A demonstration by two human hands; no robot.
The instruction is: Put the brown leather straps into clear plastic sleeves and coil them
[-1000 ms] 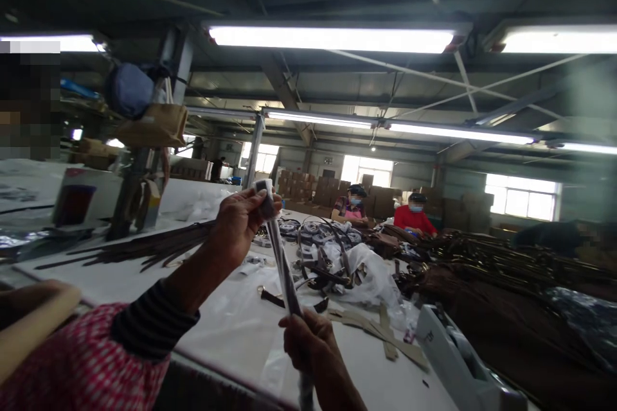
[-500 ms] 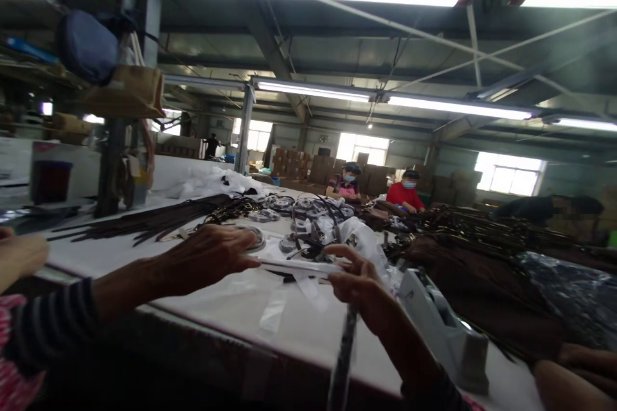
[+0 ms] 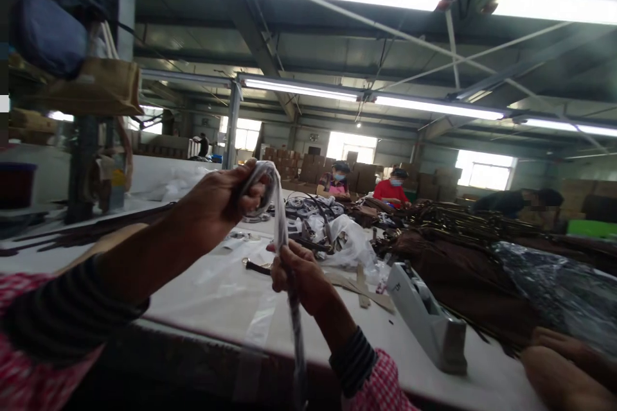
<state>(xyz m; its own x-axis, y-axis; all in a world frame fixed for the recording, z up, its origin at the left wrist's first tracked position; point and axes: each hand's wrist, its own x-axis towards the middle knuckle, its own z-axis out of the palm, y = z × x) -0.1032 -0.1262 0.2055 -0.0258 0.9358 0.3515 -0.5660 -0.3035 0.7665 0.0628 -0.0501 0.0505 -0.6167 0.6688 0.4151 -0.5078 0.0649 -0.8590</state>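
My left hand [image 3: 231, 196] is raised over the table, its fingers closed round a coiled part of a plastic-wrapped strap [image 3: 281, 212]. Lower and to the right, my right hand [image 3: 301, 270] pinches the same strap, whose dark end hangs below past the table's front edge. A short dark strap piece with a metal ring [image 3: 258, 266] lies on the white table [image 3: 212, 289] between and behind the hands. Behind it are wrapped coils and clear plastic [image 3: 354, 241].
A grey tape dispenser [image 3: 429, 321] stands right of my right hand. Brown material [image 3: 448, 270] and straps are heaped at the right. Another person's hand [image 3: 563, 366] shows at the lower right edge. Two masked people sit across the table. Dark straps lie at left.
My left hand has risen and now grips the coiled strap. My right hand has moved left and down along it. The view has shifted slightly to the right.
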